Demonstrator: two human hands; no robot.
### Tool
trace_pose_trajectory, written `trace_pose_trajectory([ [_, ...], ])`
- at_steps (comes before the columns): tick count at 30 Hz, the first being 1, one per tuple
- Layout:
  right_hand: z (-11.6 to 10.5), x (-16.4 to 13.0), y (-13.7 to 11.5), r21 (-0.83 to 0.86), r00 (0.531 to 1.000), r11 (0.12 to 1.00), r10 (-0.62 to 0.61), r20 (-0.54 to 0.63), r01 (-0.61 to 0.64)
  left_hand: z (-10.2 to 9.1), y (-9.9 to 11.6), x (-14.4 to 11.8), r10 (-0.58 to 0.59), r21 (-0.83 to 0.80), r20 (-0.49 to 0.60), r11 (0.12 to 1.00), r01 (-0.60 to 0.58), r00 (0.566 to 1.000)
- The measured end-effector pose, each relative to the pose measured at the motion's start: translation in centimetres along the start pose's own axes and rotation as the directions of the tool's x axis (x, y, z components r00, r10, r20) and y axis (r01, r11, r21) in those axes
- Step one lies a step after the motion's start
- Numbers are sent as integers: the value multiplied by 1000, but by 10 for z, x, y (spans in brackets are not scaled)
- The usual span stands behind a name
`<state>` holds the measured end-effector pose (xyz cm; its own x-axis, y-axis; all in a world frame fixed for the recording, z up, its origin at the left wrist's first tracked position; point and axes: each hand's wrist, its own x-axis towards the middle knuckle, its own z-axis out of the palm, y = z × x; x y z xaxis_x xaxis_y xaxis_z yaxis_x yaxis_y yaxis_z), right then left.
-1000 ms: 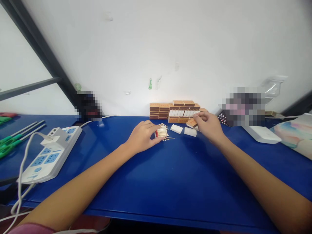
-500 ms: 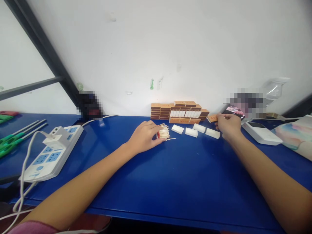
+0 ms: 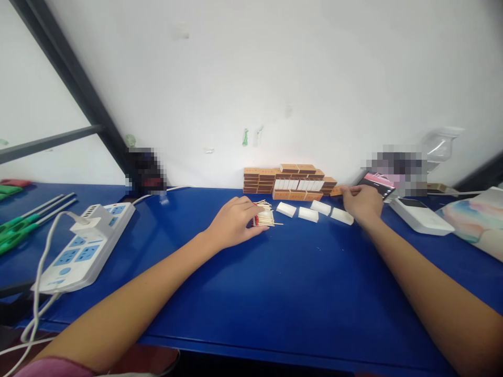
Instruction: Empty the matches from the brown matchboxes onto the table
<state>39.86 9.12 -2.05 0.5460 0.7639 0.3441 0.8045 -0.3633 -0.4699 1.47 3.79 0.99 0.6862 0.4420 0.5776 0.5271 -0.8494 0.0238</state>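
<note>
My left hand (image 3: 234,222) rests on the table, cupped loosely against a heap of loose matches (image 3: 266,215). Its thumb and fingers are spread on either side of the red match heads. At the right, my right hand (image 3: 363,204) pinches an orange matchbox (image 3: 336,191) by one end, beside the matchbox stack. Several white matchbox trays (image 3: 308,214) lie between my hands. Behind them, against the wall, stands a stack of matchboxes (image 3: 259,180), with a row of white ones upright in its middle.
A white power strip (image 3: 92,262) with cables lies left, near green-handled tools (image 3: 23,225). To the right are a phone-like screen (image 3: 377,183), a white device (image 3: 420,215), a clear plastic bottle (image 3: 442,146) and a pastel-patterned item (image 3: 475,217). The table (image 3: 251,293) is blue.
My right hand has moved slightly left with the matchbox, toward the right end of the stack. My left thumb has shifted a little away from the matches.
</note>
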Motion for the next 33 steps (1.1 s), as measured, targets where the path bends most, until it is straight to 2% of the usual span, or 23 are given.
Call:
trace_pose_trajectory([
  [5, -8, -4, -8, -33, 987, 997, 67, 144, -63, 0, 0, 0, -2, -6, 13, 1000, 2, 1000],
  [8, -12, -4, -10, -17, 981, 996, 85, 176, -83, -1, 1, 0, -7, -29, 40, 1000, 8, 999],
  [16, -10, 1, -4, 68, 976, 985, 148, 161, -160, 0, 2, 0, 4, -35, 38, 999, -2, 999],
  [25, 4, 3, 3, 298, 971, 925, 215, 105, -237, 0, 2, -1, 19, -34, 18, 999, -19, 1000],
  [29, 5, 2, 4, 279, 971, 931, 220, 90, -237, 0, 2, 0, 17, -34, 32, 999, -16, 999],
  [33, -3, 1, 2, 186, 973, 958, 198, 117, -217, 0, 2, 0, 9, -42, 51, 999, -6, 999],
])
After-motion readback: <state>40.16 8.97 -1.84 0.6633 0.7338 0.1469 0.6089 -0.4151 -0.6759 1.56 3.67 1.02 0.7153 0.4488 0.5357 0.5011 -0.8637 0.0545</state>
